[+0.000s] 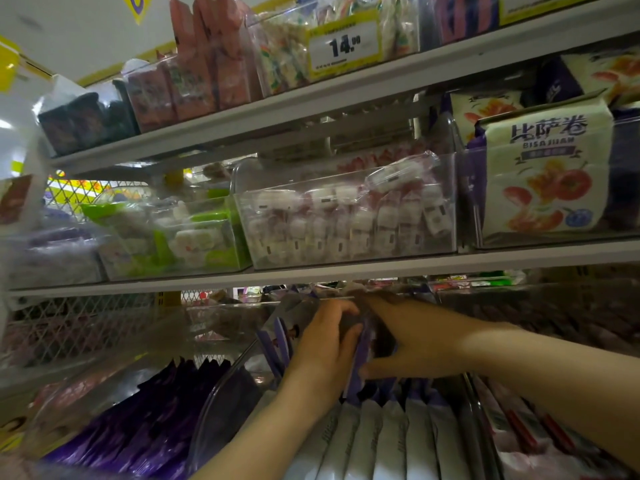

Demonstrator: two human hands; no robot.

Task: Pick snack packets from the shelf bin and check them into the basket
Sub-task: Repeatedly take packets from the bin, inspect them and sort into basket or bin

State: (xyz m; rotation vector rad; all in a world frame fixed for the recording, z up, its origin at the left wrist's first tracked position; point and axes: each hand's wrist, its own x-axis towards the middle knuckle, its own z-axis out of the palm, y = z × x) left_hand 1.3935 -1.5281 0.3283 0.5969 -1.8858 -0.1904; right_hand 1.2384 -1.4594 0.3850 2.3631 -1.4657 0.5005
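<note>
- Closest to us, white packets (381, 441) stand in a row in the clear bin (214, 393).
- Just behind them, our left hand (325, 344) and right hand (412, 337) curl their fingers round a purple snack packet (362, 358), which sits in that bin on the low shelf.
- One shelf up we see a box of small white sweets (346, 223).
- Highest up is a yellow price tag (343, 46).

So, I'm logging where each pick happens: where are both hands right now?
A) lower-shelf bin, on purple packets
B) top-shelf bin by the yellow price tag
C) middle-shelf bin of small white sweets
A: the left hand and the right hand both reach below the middle shelf and grip purple packets standing in the lower clear bin.
</note>
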